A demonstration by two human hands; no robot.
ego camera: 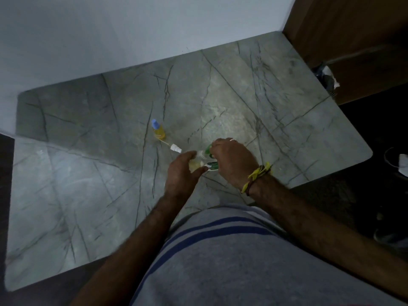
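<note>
Clear bottle (198,161): is sitting between both hands, close to the table's near edge and nearer its right corner than its left; whether its base is resting on the table (287,129) cannot be told.
Contents: pale yellowish liquid is showing through the wall, filling only the lower part.
Left hand (181,171): is cupping the clear bottle, fingers curling round its far side and thumb closing on its near side.
Right hand (234,162): is gripping a green-and-white container (210,166) with curled fingers, holding it tilted at the clear bottle's top.
Handling (judgement): the clear bottle is probably behaving as a light, thin-walled, easily tipped thing; it may be turning slippery if liquid is wetting it, and hard squeezing is risking a spill.
Hold point (judgement): mid-body, below the shoulder, is offering the steadiest grip.
Yellow bottle (159,131): 1 small, blue-capped bottle is standing upright toward the table's middle, apart from both hands.
Spray nozzle (176,148): 1 white nozzle with a thin tube is lying on its side between the yellow bottle and the left hand.
</note>
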